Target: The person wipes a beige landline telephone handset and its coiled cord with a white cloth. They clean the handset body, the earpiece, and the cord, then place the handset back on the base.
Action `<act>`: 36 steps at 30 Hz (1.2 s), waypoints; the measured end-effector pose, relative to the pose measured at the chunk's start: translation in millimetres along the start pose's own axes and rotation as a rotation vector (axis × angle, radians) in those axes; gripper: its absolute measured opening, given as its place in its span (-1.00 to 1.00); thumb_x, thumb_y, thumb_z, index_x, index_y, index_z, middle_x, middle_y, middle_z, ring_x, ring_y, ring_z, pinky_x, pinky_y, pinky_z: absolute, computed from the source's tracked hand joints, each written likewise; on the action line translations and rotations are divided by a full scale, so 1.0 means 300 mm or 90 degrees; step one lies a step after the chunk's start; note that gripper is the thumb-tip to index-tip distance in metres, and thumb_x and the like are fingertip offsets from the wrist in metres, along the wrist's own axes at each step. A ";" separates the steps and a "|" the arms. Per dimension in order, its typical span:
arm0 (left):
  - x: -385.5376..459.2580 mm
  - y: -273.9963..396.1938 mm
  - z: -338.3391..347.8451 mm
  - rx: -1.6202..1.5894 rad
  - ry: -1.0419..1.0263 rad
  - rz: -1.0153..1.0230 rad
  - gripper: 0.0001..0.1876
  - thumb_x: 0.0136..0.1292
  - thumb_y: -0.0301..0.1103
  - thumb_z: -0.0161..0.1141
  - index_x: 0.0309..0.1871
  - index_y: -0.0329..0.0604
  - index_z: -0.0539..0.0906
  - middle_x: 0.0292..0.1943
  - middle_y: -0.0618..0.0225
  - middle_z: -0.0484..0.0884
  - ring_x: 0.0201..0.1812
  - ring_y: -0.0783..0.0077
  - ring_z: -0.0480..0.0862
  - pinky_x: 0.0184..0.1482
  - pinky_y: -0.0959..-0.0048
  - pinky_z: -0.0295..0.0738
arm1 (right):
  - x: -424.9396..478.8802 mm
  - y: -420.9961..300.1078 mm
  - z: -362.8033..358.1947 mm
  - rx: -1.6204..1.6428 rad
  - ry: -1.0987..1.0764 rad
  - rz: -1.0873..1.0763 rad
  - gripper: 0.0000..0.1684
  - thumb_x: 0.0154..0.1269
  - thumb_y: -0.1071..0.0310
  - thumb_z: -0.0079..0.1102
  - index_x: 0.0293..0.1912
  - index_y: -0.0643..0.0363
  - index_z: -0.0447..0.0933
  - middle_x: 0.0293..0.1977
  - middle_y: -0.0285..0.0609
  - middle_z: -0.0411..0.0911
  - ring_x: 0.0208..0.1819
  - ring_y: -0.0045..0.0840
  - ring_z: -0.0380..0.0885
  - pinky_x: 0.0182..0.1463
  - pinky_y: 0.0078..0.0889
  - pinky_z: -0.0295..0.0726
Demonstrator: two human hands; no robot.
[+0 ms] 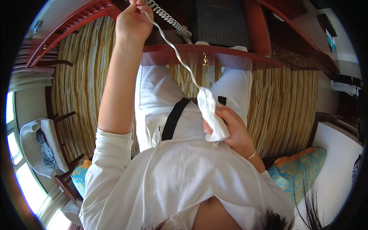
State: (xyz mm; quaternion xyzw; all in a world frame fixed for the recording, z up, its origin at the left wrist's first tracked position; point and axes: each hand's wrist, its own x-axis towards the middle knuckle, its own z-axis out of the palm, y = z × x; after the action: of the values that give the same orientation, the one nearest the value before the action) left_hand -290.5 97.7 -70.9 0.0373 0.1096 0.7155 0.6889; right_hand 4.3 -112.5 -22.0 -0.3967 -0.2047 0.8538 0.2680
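My left hand (pixel 133 23), at the top edge of the view, pinches a thin white cord (pixel 176 51); its fingertips are partly cut off. The cord runs slack and slightly twisted down to my right hand (pixel 237 128). That hand, above my lap, grips a crumpled white tissue or cloth (pixel 211 115) that is folded around the cord. A small clear tip (pixel 215 145) pokes out below the tissue. Beside my left hand, a coiled white telephone cord (pixel 166 17) stretches down to a bunched coil (pixel 184 33) behind a wooden drawer front (pixel 172 56).
The reddish drawer front with its brass pull (pixel 205 59) stands over my knees. Behind it lies a dark patterned item (pixel 221 28). A wooden chair (pixel 69 31) is at upper left, an armchair (pixel 37 146) holding clothing at left. A blue-and-gold cushion (pixel 299 169) lies at right.
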 end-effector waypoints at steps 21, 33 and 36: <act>0.072 0.025 0.015 0.066 -0.050 0.044 -0.89 0.37 -0.51 -0.04 -0.22 -0.34 0.50 -0.38 0.24 0.56 -0.39 0.45 0.56 -0.37 0.66 0.59 | -0.183 0.061 -0.126 0.048 0.034 0.014 -0.70 0.36 0.31 -0.26 -0.10 0.29 0.39 -0.52 -0.17 0.46 -0.51 -0.57 0.42 -0.40 -0.53 0.41; -0.220 -0.180 0.132 1.171 0.032 0.220 -0.73 0.30 -0.38 0.14 0.04 -0.22 0.59 -0.43 0.38 0.64 -0.48 0.66 0.54 -0.43 0.65 0.43 | 0.010 0.000 -0.072 -0.121 -0.043 -0.275 -0.67 0.38 0.26 -0.13 -0.03 0.31 0.39 -0.35 -0.15 0.46 -0.41 -0.52 0.46 -0.31 -0.47 0.46; -0.346 -0.221 0.163 1.120 -0.068 0.301 -0.84 0.24 -0.39 0.23 -0.24 -0.33 0.61 -0.57 0.30 0.60 -0.56 0.49 0.57 -0.46 0.49 0.46 | 0.077 -0.011 -0.011 -0.015 0.000 -0.274 -0.67 0.44 0.26 -0.23 0.01 0.29 0.35 -0.36 -0.16 0.43 -0.39 -0.50 0.41 -0.22 -0.43 0.42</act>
State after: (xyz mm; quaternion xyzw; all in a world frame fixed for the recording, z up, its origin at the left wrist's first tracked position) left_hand -210.8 1.3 -27.1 0.6038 0.5733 0.4935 0.2515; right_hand -4.8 -95.1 -35.2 -0.3468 -0.2949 0.7742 0.4397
